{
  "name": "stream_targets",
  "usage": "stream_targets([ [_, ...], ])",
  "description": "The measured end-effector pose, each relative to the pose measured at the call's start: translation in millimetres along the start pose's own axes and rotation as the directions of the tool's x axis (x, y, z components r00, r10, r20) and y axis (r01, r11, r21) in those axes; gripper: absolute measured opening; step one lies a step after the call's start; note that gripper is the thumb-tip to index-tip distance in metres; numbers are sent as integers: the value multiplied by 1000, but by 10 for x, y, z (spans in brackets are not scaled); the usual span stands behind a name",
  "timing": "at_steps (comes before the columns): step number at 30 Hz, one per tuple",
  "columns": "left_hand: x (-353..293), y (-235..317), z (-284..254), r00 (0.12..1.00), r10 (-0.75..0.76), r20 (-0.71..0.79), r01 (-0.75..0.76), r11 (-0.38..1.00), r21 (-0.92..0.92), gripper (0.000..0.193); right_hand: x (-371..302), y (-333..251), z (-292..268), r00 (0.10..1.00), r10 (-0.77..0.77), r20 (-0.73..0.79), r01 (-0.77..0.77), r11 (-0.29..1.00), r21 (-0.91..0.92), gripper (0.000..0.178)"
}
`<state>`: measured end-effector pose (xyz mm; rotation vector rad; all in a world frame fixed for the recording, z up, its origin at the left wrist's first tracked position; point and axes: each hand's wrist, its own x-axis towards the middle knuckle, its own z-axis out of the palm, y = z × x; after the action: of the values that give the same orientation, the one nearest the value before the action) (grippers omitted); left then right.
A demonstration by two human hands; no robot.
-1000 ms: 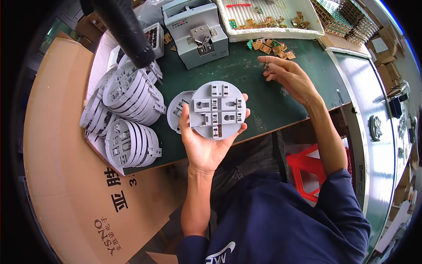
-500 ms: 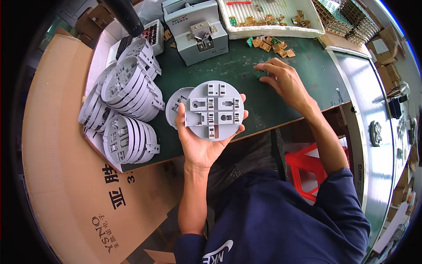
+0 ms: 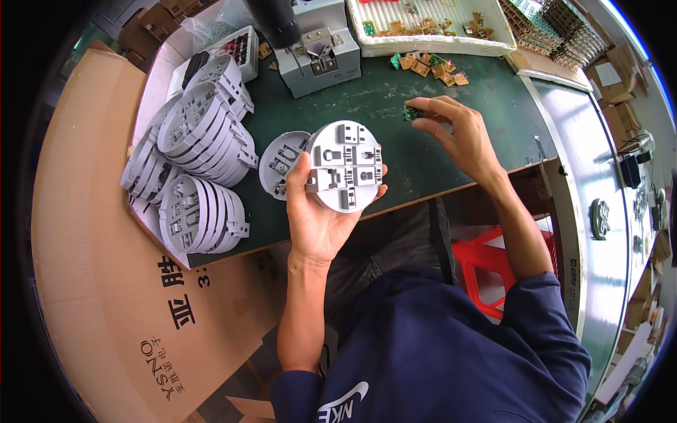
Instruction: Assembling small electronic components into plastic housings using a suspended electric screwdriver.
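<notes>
My left hand grips a round light-grey plastic housing by its edge, above the front of the green table. Raised rectangular sockets and slots face up on it, and it tilts a little. Another round grey plastic piece lies just behind it on the table. To the right, my right hand pinches a small green circuit board between thumb and fingers, held apart from the housing. Small brown and green boards lie in a loose pile beyond that hand.
Stacks of grey round housings stand at the left. A grey metal machine sits at the back, with a black cylindrical tool hanging in front. A white foam tray holds more boards. A red stool stands below the table edge.
The black tool has swung right, across the machine. The housing in my left hand has turned and tilted slightly. The circuit board in my right hand now shows more clearly at the fingertips.
</notes>
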<state>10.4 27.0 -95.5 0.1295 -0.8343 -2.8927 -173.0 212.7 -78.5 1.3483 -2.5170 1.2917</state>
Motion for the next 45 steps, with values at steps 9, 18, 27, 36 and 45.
stream_targets([
  [9, -5, -42, -36, 999, -31, -27, 30, 997, -66, 78, -91, -50, -7, 965, 174, 198, -261, 736, 625, 38],
  [18, -7, -34, -58, 999, -16, -43, 13, 999, -51, 77, -175, -263, 83, 938, 139, 317, -336, 588, 736, 37],
  [27, 64, -241, 188, 851, 501, 158, -129, -93, 987, 82, -94, -142, 92, 965, 171, 199, -262, 575, 776, 40],
  [36, 149, -416, 200, 852, 472, 226, 104, -576, 811, 105, -63, -11, 86, 967, 199, 160, -251, 620, 744, 40],
  [45, 59, -372, 178, 885, 446, 137, 100, -469, 878, 106, -6, 7, 172, 967, 173, 187, -254, 634, 730, 40],
])
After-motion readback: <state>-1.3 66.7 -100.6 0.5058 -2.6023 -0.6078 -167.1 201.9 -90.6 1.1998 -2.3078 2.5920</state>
